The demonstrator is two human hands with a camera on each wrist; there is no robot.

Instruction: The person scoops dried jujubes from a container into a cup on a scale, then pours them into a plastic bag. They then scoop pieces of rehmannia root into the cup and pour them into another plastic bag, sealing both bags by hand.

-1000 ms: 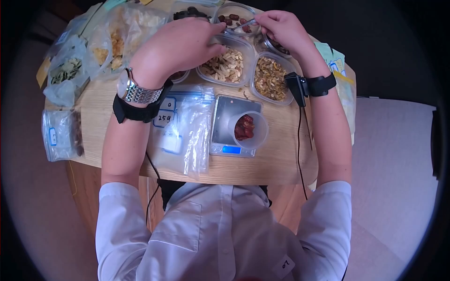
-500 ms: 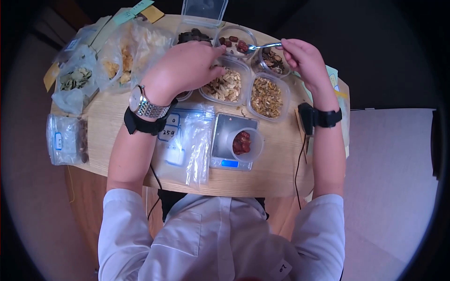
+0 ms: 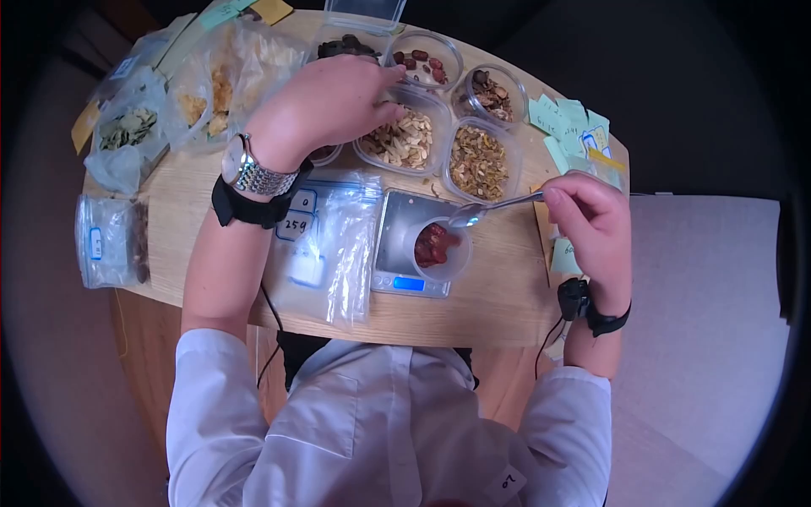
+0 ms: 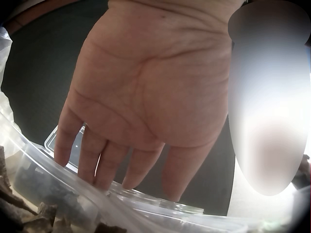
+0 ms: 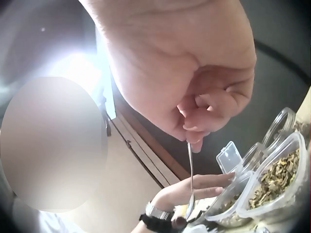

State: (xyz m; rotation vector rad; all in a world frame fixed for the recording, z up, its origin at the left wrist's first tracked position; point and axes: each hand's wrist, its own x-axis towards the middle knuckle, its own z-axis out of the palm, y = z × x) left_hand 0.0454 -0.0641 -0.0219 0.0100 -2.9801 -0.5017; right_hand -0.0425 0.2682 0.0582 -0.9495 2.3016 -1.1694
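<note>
My right hand (image 3: 593,221) pinches a metal spoon (image 3: 508,203) by the end of its handle. The spoon's bowl hangs over the rim of a clear round cup (image 3: 464,260), which holds dark red dried fruit (image 3: 432,245) and stands on a digital scale (image 3: 397,247) with a lit blue display. In the right wrist view, the fingers curl in around the handle of the spoon (image 5: 191,167). My left hand (image 3: 334,100) stretches over the containers at the back, fingers extended. The left wrist view shows its palm (image 4: 150,87) and straight fingers close to the container rims.
Around the left hand stand tubs of pale slices (image 3: 410,139), yellow-brown pieces (image 3: 477,165), dark pieces (image 3: 490,89), red fruit (image 3: 418,61) and black pieces (image 3: 348,44). Zip bags (image 3: 325,253) lie left of the scale. Filled plastic bags (image 3: 211,93) crowd the left; paper notes (image 3: 557,122) lie right.
My right hand has brought the spoon from the round tub of red fruit at the back, rightward and toward me, to the cup on the scale. The left hand stays over the containers.
</note>
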